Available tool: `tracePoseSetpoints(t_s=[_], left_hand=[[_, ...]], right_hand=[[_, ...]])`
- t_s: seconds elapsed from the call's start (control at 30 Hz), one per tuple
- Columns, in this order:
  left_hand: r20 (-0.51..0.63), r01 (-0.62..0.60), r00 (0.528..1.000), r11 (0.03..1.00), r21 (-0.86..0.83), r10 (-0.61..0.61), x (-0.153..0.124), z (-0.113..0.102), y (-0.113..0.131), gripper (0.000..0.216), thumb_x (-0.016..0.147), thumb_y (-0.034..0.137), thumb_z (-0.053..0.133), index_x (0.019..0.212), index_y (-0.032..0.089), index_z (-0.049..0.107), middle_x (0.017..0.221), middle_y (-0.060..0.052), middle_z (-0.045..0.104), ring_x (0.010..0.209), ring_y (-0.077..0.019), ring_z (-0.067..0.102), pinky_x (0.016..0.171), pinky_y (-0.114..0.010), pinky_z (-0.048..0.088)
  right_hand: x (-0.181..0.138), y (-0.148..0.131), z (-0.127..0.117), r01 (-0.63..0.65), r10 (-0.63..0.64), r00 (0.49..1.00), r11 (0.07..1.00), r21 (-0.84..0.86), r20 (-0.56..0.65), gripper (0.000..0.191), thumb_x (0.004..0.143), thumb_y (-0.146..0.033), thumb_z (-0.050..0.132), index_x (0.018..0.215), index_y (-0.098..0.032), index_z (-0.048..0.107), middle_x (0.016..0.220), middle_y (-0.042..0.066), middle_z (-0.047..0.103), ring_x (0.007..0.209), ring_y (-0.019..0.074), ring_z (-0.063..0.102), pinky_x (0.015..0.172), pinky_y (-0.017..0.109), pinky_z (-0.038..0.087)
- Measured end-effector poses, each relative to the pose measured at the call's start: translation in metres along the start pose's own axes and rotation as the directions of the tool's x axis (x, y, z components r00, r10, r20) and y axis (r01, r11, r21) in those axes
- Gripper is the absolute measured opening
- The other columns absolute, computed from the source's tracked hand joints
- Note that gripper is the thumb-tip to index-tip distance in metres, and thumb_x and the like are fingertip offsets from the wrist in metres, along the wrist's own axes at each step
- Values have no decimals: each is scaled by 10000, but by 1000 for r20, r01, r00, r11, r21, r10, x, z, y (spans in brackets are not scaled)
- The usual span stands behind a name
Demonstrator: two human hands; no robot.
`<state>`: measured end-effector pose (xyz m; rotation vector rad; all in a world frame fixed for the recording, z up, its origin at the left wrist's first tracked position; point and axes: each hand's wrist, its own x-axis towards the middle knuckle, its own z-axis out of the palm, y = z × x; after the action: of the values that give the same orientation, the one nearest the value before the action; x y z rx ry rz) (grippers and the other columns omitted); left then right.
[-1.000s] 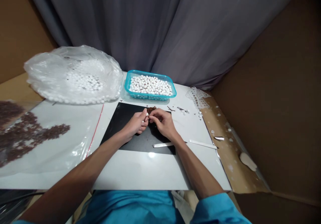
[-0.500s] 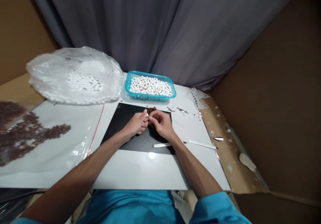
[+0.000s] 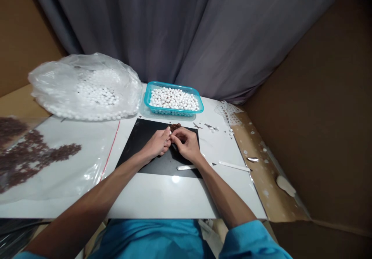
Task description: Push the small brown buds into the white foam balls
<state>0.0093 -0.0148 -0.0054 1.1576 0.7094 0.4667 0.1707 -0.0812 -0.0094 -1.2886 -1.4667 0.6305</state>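
**Fingertips meet over the mat**

Left hand [image 3: 156, 143] pinches tight on what looks like a white bead [image 3: 170, 133], thumb and forefinger closed around it. Right hand [image 3: 187, 144] has its fingertips shut against the same spot; what they grip is too small to tell. Under the pinch lies the black mat [image 3: 136, 143], just beyond it a little brown pile [image 3: 175, 127], and farther on the turquoise basket of beads [image 3: 147, 95].

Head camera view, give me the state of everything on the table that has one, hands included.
Left hand: fingertips pinched on a small bead.
Right hand: fingers curled, tips against the left hand's; grip unclear.
Basket: upright, filled with white beads.
Clear bag: lying slumped, partly filled with more of them.
Zip bag: lying flat, brown bits inside.
Black mat: flat under both hands.
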Motion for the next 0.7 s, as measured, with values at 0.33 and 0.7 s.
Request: tracePoseSetpoints(t_s=[0.33,0.7], left_hand=[[13,26,1000,1000,0,-26,3,-2,-1,600,913,817,501,818,229,430,610,75,353,395,-48,247,380,-156,160],[7,37,999,999,-2,-37,2,-1,0,598,915,810,509,794,232,409,592,78,333,388,-48,232,376,-157,145]], right_hand=[[0,6,1,-61,60,998,996,63,28,180,966,-382,709,934,-205,710,901,75,743,798,222,719,738,329,600],[0,6,2,-112,107,993,982,153,38,252,934,-444,747,930,-195,706,866,73,767,767,218,750,725,324,618]])
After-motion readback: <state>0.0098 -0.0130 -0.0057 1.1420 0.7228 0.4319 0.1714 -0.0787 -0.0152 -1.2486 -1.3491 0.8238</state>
